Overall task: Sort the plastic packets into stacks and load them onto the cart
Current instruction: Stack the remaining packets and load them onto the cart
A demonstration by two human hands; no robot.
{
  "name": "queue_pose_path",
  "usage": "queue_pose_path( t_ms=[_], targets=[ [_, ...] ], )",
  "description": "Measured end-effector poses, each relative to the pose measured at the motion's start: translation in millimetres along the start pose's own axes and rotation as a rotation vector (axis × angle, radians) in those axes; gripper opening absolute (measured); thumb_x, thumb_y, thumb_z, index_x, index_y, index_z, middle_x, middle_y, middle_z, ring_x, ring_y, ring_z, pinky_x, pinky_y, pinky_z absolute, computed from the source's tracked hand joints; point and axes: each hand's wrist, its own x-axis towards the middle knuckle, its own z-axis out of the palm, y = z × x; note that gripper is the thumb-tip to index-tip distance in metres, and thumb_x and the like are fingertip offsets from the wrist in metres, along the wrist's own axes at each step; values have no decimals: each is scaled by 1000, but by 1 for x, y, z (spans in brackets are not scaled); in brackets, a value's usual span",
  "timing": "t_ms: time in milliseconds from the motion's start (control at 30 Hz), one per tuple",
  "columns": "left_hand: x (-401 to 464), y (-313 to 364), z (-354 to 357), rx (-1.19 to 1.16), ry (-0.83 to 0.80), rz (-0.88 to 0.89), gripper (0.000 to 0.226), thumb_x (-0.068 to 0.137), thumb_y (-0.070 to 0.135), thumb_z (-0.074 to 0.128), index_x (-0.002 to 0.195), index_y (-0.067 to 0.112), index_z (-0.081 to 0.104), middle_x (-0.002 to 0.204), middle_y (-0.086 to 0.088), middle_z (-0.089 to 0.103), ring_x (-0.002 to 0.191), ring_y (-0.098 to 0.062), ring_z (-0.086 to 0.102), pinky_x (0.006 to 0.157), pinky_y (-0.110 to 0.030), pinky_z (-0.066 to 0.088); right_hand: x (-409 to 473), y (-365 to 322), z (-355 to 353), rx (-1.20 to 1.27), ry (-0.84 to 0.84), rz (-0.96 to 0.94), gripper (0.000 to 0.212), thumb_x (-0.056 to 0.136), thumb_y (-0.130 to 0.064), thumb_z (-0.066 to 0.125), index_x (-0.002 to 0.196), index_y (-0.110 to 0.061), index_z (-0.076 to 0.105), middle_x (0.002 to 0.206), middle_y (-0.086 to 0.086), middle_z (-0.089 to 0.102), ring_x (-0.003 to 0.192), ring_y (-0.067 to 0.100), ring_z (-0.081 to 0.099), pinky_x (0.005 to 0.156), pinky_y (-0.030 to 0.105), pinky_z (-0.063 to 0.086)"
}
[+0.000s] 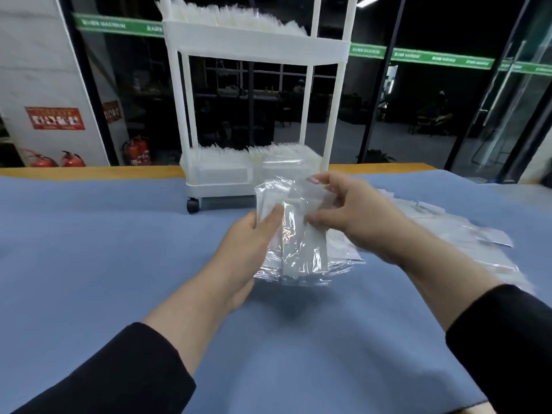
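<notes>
- The left hand (248, 243) holds a bundle of clear plastic packets (298, 243) from the left side, thumb laid across the front of the bundle and the other fingers hidden behind it; its grip is curled round the bundle.
- The right hand (349, 210) meets the same bundle from the right; its thumb presses the front near the middle while its forefinger reaches over the upper edge, so this grip too is closed on the packets in a pinch.
- The bundle is held above the tabletop (89, 249), roughly upright and tilted a little, its lower ends fanned out unevenly.
- The tabletop is covered by a blue cloth, with a strip of wood showing along its far edge.
- To the right, behind the right forearm, a loose heap of more packets (466, 231) lies spread flat on the cloth.
- A white cart (257, 46) on wheels stands on the tabletop just beyond the hands; its lower tray and its upper tray each hold rows of packets standing on edge.
- Both arms wear dark sleeves (125, 369) pushed back from the wrists.
- Behind the cart are dark glass walls with a green stripe; red fire extinguishers (136, 150) stand at the left.
</notes>
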Motion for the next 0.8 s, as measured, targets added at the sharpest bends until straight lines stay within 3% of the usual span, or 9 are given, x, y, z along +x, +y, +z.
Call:
queue_pose_path(
  t_ms=[133, 167, 233, 333, 500, 600, 667, 733, 800],
  targets=[
    [5, -1, -5, -90, 125, 30, 21, 101, 22, 62, 120, 18, 68, 109, -4, 78, 103, -26, 74, 99, -56, 54, 8, 4, 41, 99, 222, 43, 68, 84, -31, 80, 141, -37, 45, 121, -11, 56, 102, 7, 59, 88, 26, 48],
    [7, -1, -7, -135, 171, 53, 21, 101, 21, 62, 121, 19, 68, 110, -4, 78, 104, -26, 74, 99, -57, 54, 7, 4, 50, 195, 219, 85, 68, 86, -38, 77, 143, -37, 41, 123, -16, 56, 105, 4, 59, 88, 26, 48],
    [11, 1, -8, -199, 211, 86, 22, 102, 23, 59, 123, 23, 66, 113, -3, 77, 106, -26, 73, 99, -56, 54, 3, 7, 66, 354, 125, 138, 48, 93, -47, 65, 136, -36, 47, 120, -20, 64, 105, 1, 64, 85, 24, 49],
    [14, -1, -6, -147, 190, 68, 20, 104, 30, 54, 121, 31, 64, 113, 2, 77, 105, -20, 74, 97, -52, 56, -2, 7, 78, 437, -17, 65, 20, 104, -37, 51, 122, -33, 59, 111, -17, 71, 103, 2, 67, 80, 18, 52],
    [20, -8, -6, -43, 204, 100, 40, 92, 59, 59, 125, 35, 58, 122, 5, 72, 109, -16, 71, 100, -49, 54, -1, 8, 75, 402, -1, -15, 21, 99, -16, 58, 114, -30, 61, 100, 1, 72, 88, 13, 68, 81, 31, 55],
    [19, 3, -16, 16, 488, 295, 56, 84, 77, 45, 117, 33, 56, 107, 11, 71, 98, -4, 67, 98, -45, 53, -4, 9, 59, 98, 66, -123, 18, 96, -18, 60, 107, -32, 59, 91, -8, 69, 80, 11, 61, 78, 27, 49],
    [15, 14, -25, 55, 607, 462, 52, 91, 76, 35, 107, 35, 61, 96, 4, 71, 87, -6, 67, 89, -41, 55, -6, 6, 50, -261, 3, -224, 39, 92, -25, 61, 119, -51, 55, 99, -19, 64, 88, 2, 57, 79, 22, 46],
    [13, 14, -29, 149, 545, 441, 57, 93, 74, 35, 98, 29, 70, 89, 0, 74, 83, -12, 69, 78, -31, 51, -5, 5, 53, -540, -93, -281, 49, 90, -31, 62, 132, -54, 51, 107, -19, 59, 99, 4, 55, 84, 29, 47],
    [14, 6, -27, 334, 458, 294, 54, 97, 66, 48, 84, 20, 75, 82, 4, 75, 76, -10, 67, 71, -24, 48, -4, 9, 63, -575, -147, -287, 48, 90, -37, 66, 135, -46, 54, 104, -17, 57, 99, 8, 55, 86, 33, 47]
  ],
)
